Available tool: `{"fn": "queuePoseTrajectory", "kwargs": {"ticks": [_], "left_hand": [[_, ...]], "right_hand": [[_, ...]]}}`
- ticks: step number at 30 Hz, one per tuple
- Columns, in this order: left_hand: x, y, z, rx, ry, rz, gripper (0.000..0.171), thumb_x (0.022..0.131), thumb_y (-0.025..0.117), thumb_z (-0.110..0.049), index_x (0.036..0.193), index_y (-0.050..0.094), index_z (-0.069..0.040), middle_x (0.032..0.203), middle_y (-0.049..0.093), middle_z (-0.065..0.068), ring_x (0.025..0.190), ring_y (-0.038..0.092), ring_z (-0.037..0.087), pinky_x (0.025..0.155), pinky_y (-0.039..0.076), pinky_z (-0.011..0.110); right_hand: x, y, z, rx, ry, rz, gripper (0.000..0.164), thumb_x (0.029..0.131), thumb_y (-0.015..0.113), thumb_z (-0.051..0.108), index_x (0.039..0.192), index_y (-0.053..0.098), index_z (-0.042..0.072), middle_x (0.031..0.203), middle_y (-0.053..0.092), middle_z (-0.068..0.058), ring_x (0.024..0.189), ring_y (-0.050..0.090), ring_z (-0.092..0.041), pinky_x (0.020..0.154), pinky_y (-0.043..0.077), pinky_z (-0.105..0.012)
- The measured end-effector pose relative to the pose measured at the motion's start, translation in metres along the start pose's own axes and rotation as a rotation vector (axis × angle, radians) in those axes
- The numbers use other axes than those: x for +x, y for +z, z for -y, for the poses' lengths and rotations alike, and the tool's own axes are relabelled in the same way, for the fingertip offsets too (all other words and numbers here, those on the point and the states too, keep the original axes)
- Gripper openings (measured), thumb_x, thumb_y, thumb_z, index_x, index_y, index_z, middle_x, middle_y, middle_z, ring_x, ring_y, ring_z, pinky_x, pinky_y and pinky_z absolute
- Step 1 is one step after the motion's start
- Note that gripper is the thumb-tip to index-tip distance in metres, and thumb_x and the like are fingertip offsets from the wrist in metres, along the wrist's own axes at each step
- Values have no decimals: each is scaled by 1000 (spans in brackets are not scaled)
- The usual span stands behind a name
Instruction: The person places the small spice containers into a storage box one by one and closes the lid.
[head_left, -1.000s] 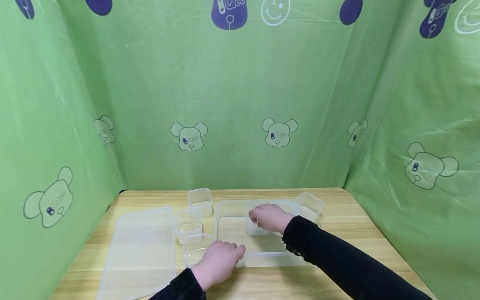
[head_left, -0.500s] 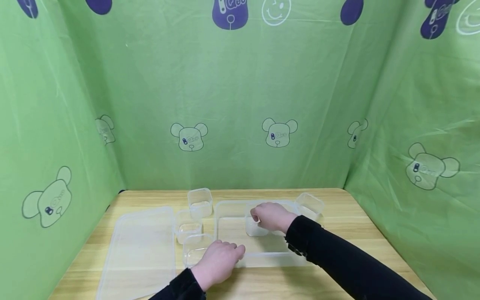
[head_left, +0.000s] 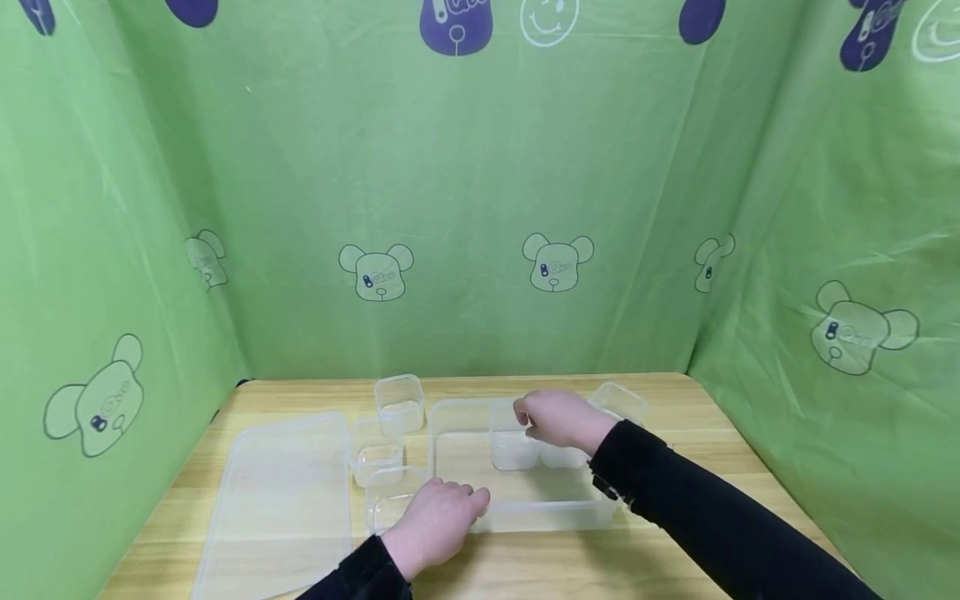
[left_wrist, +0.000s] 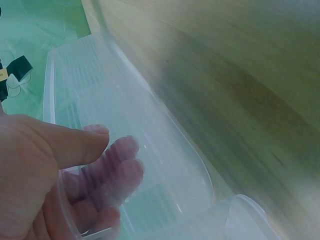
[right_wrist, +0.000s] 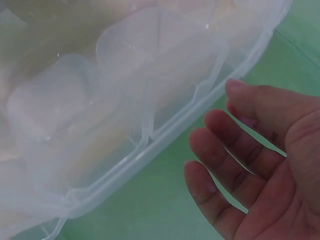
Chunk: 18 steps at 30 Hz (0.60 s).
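A large clear plastic storage box [head_left: 551, 507] stands on the table in the head view. My left hand [head_left: 442, 521] grips its near wall at the left. In the left wrist view the thumb lies on one side of the box wall [left_wrist: 165, 135] and the curled fingers show through it. Inside the box, a small clear square container [head_left: 513, 452] sits beside a second small container [head_left: 562, 456]. Over their far rims hovers my right hand [head_left: 561, 417]. In the right wrist view its loosely bent fingers [right_wrist: 215, 150] hold nothing, just off the box rim.
Left of the box are three small containers: the back one [head_left: 400, 404], the middle one [head_left: 375, 454] and the front one [head_left: 392, 500]. Another container [head_left: 618, 398] leans at the back right. A flat translucent lid [head_left: 277, 500] lies far left. Green curtains [head_left: 465, 333] enclose the table.
My right hand has let go of the small container in the box and moved slightly up and right. The left hand keeps its place on the box wall.
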<state>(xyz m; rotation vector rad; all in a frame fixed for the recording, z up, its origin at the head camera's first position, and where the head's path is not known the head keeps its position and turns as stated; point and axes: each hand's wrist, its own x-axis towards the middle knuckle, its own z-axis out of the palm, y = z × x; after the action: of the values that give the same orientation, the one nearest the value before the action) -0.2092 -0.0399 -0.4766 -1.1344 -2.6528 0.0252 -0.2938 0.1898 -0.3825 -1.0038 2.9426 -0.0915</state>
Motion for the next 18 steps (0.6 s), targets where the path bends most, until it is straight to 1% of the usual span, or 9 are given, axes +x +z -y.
{"fn": "queuePoseTrajectory", "kwargs": {"ticks": [5,10,15,18], "left_hand": [[-1,-1,-1,-14,-10,22,15,89,72,-21,92,58,-23,74,60,-11,61,53,6,51,30,20],[-1,0,0,-26,-14,27,14,90,71,-21,92,58,-23,73,59,-12,60,51,5,51,30,20],[0,-1,0,-30,-14,31,12,91,70,-22,92,58,-24,73,59,-11,59,49,5,51,30,20],[0,-1,0,-29,-13,34,12,92,70,-22,92,58,-24,72,58,-11,59,48,5,51,29,20]], "right_hand": [[-5,-10,-12,20,-3,-34,14,82,74,2,82,62,9,75,59,3,68,55,-14,66,50,-33],[-13,-20,-27,25,10,-60,12,85,72,1,82,63,9,76,61,2,70,56,-14,68,52,-34],[-24,-27,-44,16,64,-94,12,86,72,4,82,62,10,75,60,3,68,55,-14,67,51,-36],[-31,-30,-54,16,108,-99,11,87,72,6,83,63,11,75,59,3,68,55,-14,67,51,-36]]}}
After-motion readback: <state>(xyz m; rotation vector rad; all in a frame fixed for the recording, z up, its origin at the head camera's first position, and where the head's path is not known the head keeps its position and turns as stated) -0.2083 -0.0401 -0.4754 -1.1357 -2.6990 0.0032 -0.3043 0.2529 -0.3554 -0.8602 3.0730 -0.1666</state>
